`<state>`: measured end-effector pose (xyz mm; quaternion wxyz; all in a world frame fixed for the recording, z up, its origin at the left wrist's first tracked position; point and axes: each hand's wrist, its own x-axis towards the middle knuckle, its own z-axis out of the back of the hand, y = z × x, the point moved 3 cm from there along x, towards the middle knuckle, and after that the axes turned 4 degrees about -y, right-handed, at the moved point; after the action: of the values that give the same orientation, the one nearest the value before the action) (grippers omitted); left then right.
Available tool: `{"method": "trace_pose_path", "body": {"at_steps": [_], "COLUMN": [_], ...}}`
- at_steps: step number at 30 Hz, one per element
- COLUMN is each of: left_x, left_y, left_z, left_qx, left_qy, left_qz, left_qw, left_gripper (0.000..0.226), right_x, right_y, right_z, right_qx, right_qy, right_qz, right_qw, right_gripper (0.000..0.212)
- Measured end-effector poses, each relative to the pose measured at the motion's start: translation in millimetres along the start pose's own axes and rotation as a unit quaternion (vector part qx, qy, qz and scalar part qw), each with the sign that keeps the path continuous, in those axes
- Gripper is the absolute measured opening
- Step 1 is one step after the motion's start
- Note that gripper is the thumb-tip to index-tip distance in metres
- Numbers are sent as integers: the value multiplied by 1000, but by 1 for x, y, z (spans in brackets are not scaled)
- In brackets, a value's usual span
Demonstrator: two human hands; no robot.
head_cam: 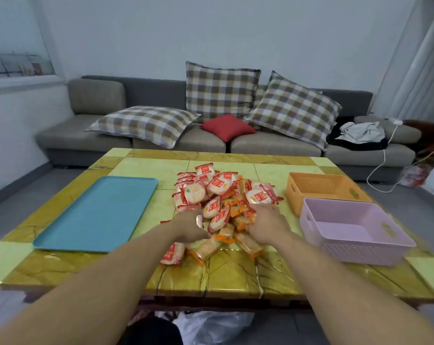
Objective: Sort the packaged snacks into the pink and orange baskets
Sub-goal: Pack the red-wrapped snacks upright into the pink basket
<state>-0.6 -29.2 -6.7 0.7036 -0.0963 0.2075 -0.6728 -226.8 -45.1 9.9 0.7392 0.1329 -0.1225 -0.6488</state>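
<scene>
A heap of packaged snacks (218, 192) lies in the middle of the table: round rice crackers in red-and-white wrappers and oblong pieces in orange-trimmed wrappers. My left hand (188, 226) lies on the near left side of the heap, fingers down among the packets. On the near right side my right hand (266, 224) reaches into it the same way. The fingertips of both hands are buried, so any grip is hidden. An orange basket (295, 192) stands to the right of the heap. A pink basket (310, 220) sits in front of it, with nothing visible inside either.
A flat blue tray (96, 215) lies on the left part of the yellow-green table (235, 275). Behind the table stands a grey sofa (96, 95) with checked cushions and a red one. A white plastic bag (211, 327) lies on the floor under the near table edge.
</scene>
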Motion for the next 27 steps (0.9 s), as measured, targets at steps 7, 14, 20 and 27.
{"method": "trace_pose_path", "body": {"at_steps": [7,14,20,27], "left_x": [6,17,24,15], "left_y": [8,16,22,26], "left_z": [-67,-74,-67,-72], "left_qx": [140,124,80,57], "left_qy": [114,21,1,-37], "left_qz": [60,56,57,51], "left_qw": [982,991,995,996], "left_gripper": [117,70,58,73], "right_x": [-8,-8,-14,-44], "right_y": [-100,-94,-64,-31], "right_z": [20,11,13,17], "right_qx": [-155,-179,-137,-111], "right_qy": [-63,-37,50,210], "right_qz": [-265,-250,-211,-175], "right_qw": [950,951,967,956], "right_gripper": [84,46,9,18]}}
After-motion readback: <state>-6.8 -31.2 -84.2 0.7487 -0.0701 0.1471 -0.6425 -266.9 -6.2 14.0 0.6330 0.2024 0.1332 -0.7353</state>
